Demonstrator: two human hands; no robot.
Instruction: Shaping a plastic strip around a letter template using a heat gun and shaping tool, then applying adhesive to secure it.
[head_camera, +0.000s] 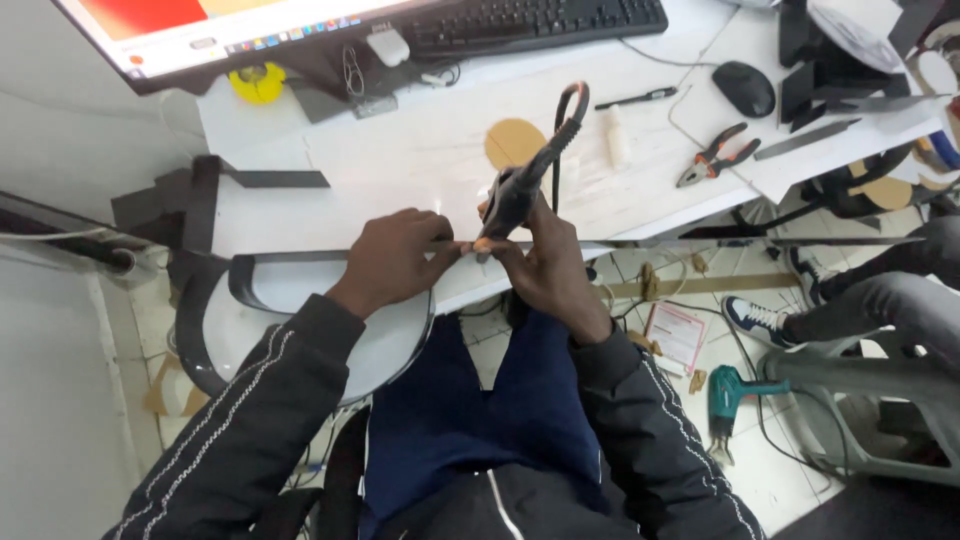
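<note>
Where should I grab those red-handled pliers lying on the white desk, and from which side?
Take the pliers by the two red and black handles, which splay open toward the mouse. Come from above on that upper right end; the jaws point down-left toward the table edge. They lie flat with bare tabletop around them.

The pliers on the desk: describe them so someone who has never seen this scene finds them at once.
Start at the white desk and go to its right part, below the black computer mouse. The pliers lie there, jaws slightly open, beside a long dark strip. Their red-and-black handles set them apart from everything nearby.
</note>
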